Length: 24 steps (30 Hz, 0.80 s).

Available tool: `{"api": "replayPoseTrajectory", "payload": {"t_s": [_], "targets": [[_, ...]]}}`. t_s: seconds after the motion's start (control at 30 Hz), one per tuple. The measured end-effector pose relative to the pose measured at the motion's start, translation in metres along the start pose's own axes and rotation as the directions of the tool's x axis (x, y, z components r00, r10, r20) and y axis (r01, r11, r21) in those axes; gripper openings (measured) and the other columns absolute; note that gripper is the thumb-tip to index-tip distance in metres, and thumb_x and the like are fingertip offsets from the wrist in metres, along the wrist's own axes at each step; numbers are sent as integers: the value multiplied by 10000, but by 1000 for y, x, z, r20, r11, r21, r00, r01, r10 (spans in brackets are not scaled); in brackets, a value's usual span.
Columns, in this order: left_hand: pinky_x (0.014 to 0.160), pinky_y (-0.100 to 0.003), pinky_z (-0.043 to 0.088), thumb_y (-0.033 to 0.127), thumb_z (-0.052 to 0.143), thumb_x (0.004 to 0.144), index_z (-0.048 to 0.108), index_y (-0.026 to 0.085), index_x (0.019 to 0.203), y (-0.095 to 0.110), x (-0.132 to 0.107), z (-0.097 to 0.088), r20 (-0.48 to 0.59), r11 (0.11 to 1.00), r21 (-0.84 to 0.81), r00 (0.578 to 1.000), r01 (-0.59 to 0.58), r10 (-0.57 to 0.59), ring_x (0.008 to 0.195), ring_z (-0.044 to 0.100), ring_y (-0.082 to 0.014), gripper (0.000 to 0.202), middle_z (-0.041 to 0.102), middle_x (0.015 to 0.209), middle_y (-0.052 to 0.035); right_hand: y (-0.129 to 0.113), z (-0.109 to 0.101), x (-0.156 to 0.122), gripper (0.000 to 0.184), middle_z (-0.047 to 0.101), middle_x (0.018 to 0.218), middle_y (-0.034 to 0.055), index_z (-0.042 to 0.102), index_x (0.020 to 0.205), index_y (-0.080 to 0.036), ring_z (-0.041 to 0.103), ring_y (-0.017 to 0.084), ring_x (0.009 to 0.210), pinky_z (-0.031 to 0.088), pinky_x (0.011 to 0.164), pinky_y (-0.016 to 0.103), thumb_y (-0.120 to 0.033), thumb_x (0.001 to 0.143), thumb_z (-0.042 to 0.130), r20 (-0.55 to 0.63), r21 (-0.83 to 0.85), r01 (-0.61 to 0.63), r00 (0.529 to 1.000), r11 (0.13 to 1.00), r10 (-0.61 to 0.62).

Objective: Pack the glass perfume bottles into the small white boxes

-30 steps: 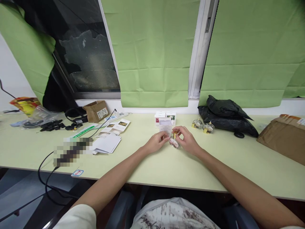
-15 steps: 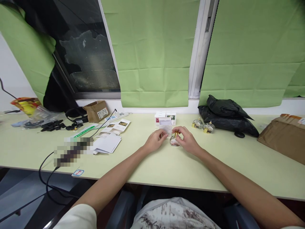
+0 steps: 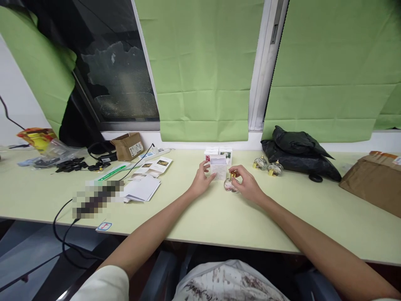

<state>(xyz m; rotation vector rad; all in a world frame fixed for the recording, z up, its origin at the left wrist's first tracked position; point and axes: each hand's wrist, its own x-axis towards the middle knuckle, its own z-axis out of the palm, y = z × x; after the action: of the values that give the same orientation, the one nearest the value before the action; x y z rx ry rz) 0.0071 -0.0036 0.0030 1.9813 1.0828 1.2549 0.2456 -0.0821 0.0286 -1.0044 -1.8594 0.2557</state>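
Observation:
A small round glass bottle with a gold cap stands upright on the pale green table. My right hand is curled round it, fingertips pinching the cap. My left hand has its fingers on the left side of a small white box just left of the bottle. Behind that box, by the wall, stand more small white boxes.
Two more glass bottles with gold caps stand to the right, by a black plastic bag. A brown cardboard box lies far right. To the left are white papers, leaflets, cables and a small cardboard box.
The bottle, earlier lying tilted between both hands, now stands upright in my right hand. My left hand has left it and moved up to the white box.

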Motion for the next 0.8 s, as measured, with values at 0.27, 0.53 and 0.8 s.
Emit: {"api": "replayPoseTrajectory", "payload": {"t_s": [0.27,0.53,0.8], "targets": [[804,-322,492,435,700,927,511,219,1342,3,1,-2,-11,998,57,1000,-4,5,1024,606,-197,505,644,1247,-92,3,1,1,241,697,1073,31,589,1167,-267,653,209,940,513,885,368,-259,926,576,28,59,-76,997,995,74],[783,-304,522,427,659,955,556,225,1224,14,-2,-2,17,1000,-13,1000,21,-21,1042,633,-193,352,662,1271,-77,3,0,0,237,687,1089,58,603,1168,-258,635,223,938,507,875,375,-355,953,626,-8,-27,-80,997,996,79],[825,-312,532,412,652,962,543,232,1254,15,-2,-2,25,998,-66,1000,15,-13,1038,647,-183,360,667,1274,-75,5,-1,1,214,661,1004,36,620,1135,-262,615,218,908,490,829,360,-392,966,638,11,-39,-106,994,994,107]]}}
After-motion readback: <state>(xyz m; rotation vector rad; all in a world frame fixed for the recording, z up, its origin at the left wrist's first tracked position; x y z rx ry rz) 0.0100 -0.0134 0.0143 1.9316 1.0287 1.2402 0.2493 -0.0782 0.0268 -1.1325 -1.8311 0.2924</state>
